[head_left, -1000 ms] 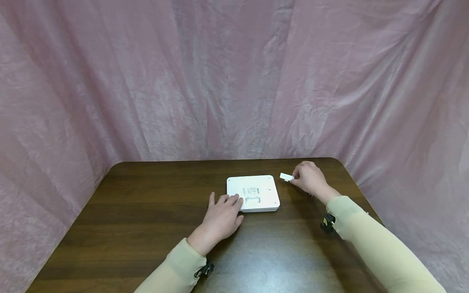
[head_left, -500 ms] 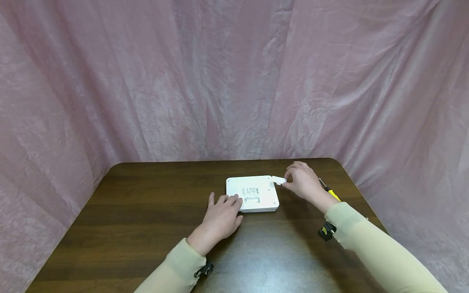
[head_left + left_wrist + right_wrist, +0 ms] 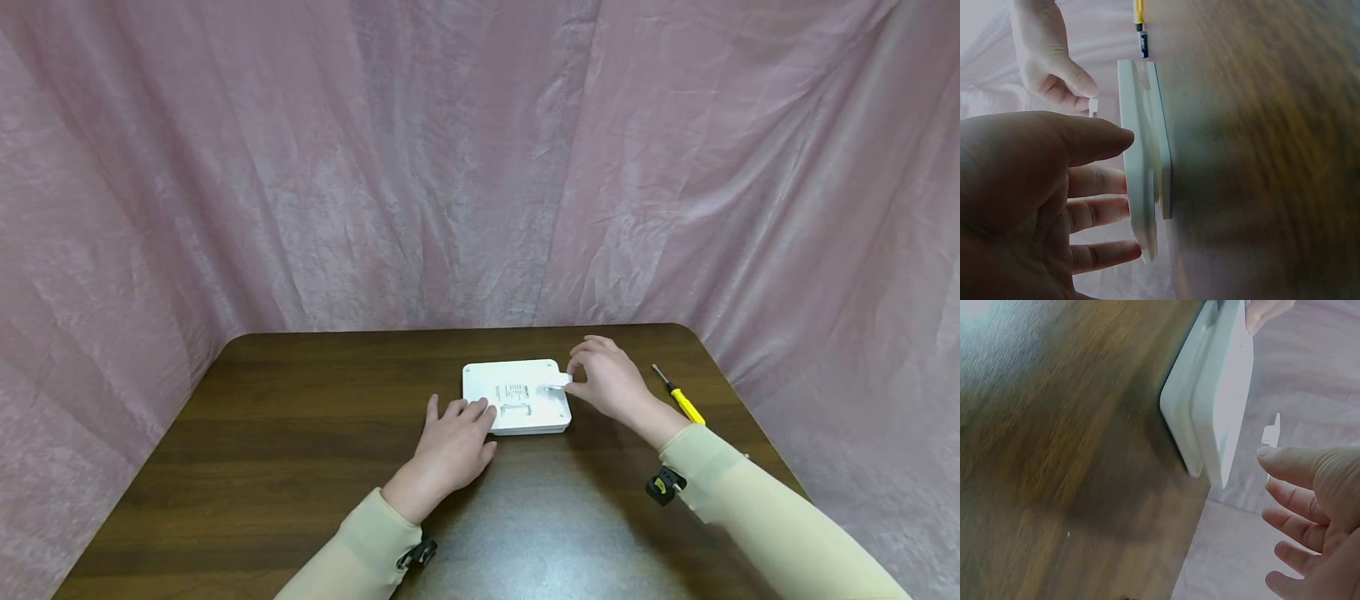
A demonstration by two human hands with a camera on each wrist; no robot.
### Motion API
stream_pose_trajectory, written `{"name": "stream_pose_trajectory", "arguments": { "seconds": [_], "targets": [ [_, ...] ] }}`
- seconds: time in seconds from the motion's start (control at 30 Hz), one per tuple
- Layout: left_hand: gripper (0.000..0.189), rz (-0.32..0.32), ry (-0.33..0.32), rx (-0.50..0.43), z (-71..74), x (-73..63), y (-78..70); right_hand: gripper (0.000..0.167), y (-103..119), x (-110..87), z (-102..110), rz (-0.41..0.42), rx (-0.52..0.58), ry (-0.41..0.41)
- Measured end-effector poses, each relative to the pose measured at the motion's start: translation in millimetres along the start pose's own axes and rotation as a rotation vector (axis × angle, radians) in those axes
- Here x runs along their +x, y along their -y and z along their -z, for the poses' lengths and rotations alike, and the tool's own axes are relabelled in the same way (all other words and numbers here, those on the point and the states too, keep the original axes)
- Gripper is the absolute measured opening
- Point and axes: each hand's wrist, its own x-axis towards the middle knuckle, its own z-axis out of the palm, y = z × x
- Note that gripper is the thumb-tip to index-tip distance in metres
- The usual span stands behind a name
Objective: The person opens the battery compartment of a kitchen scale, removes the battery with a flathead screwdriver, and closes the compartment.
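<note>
Head view: flat left hand (image 3: 450, 442) steadies the white device (image 3: 517, 396) while right hand (image 3: 611, 383) pinches a small white cover (image 3: 557, 380) above it.

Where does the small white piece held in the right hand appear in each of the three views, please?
Head: the small white piece sits right of centre, pinched by the right hand over the white device.
Left wrist: it shows upper left, below the right hand's fingers.
Right wrist: it lies right of centre, just above a fingertip.
Shared landmark: the white device, with the left hand resting on its near corner.
</note>
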Motion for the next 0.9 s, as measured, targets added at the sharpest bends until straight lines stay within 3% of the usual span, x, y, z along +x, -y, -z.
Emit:
{"name": "stream_pose_trajectory", "arguments": {
  "seconds": [0.9],
  "targets": [
    [0.055, 0.009, 0.015, 0.002, 0.6, 1.9, 0.5, 0.016, 46, 10.4, -17, 0.149, 0.056, 0.142]
  ]
}}
